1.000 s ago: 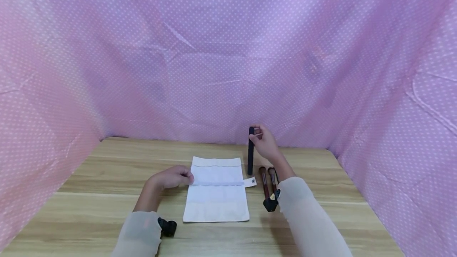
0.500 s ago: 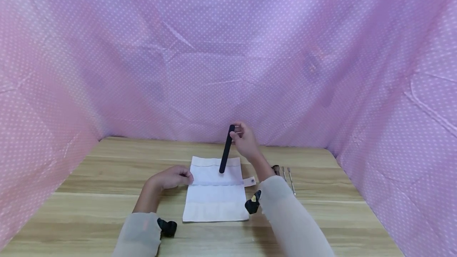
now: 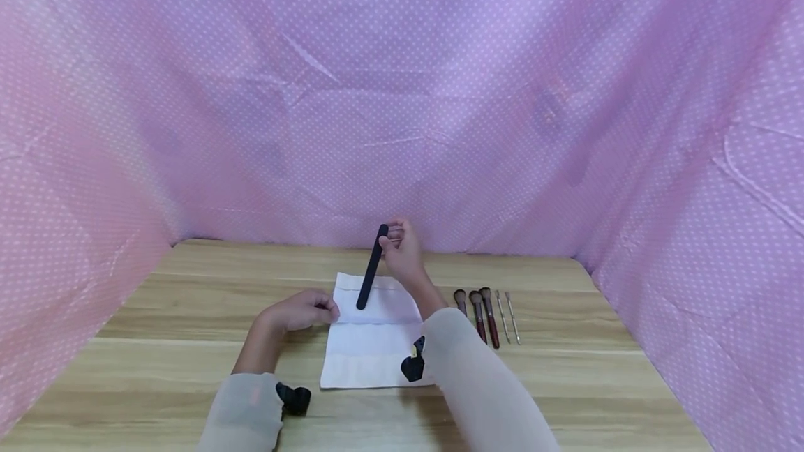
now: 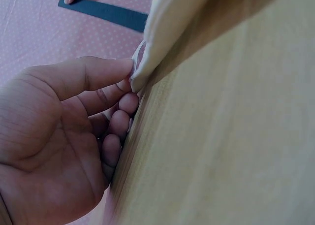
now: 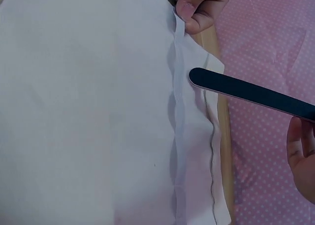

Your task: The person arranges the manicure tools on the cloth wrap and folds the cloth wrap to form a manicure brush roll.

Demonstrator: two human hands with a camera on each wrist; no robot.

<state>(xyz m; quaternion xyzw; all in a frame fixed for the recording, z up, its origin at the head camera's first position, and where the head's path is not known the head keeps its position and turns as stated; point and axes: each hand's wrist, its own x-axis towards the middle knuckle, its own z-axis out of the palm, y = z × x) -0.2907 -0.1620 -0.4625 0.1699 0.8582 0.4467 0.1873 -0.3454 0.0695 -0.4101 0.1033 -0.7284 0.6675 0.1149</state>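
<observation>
A white cloth brush roll [image 3: 361,354] lies spread on the wooden table, with an elastic band [image 5: 179,92] stitched across it in loops. At its left edge my left hand [image 3: 303,311] pinches the cloth and the end of that band between thumb and index finger. My right hand [image 3: 405,257] holds a black nail file [image 3: 372,268] by its upper end, between thumb and fingers. The file's rounded lower tip overlaps the upper part of the roll, just short of the band in the right wrist view. In the left wrist view the file [image 4: 106,13] slants behind the raised cloth edge.
Right of the roll lie several makeup brushes [image 3: 490,319] with dark bristles and red-brown handles, partly behind the right sleeve. Beside them are two thin metal sticks [image 3: 513,317]. A pink dotted curtain [image 3: 402,124] encloses the wooden table [image 3: 597,382] at the back and sides.
My right hand has carried the nail file leftward from beside the roll to over its upper left part, tilting it. The brushes and sticks have come into view. My left hand stays put.
</observation>
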